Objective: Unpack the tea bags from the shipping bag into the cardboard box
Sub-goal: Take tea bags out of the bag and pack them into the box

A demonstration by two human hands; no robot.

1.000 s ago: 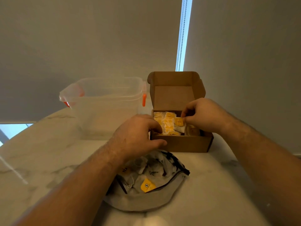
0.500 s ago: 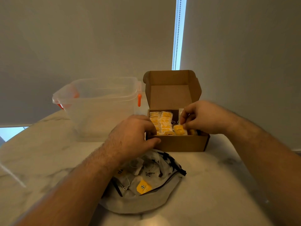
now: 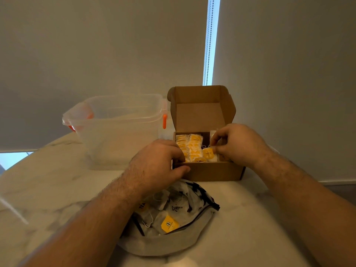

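Head view: clear plastic tub (image 3: 119, 132) far left on the marble table (image 3: 48, 189). Left hand (image 3: 156, 162) grips the cardboard box (image 3: 215, 171) at its front-left corner. Shipping bag (image 3: 173, 241) lies just in front, loose tea bags (image 3: 169, 224) inside. Packed tea bags (image 3: 192, 147) fill the box's left part. Right hand (image 3: 238, 145) pinches a yellow-tagged tea bag (image 3: 208, 153) above the box.

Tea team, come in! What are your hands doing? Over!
Left hand grips cardboard box corner. Right hand pinches tea bag in box. Shipping bag not empty. Plastic tub beside, not blocking.
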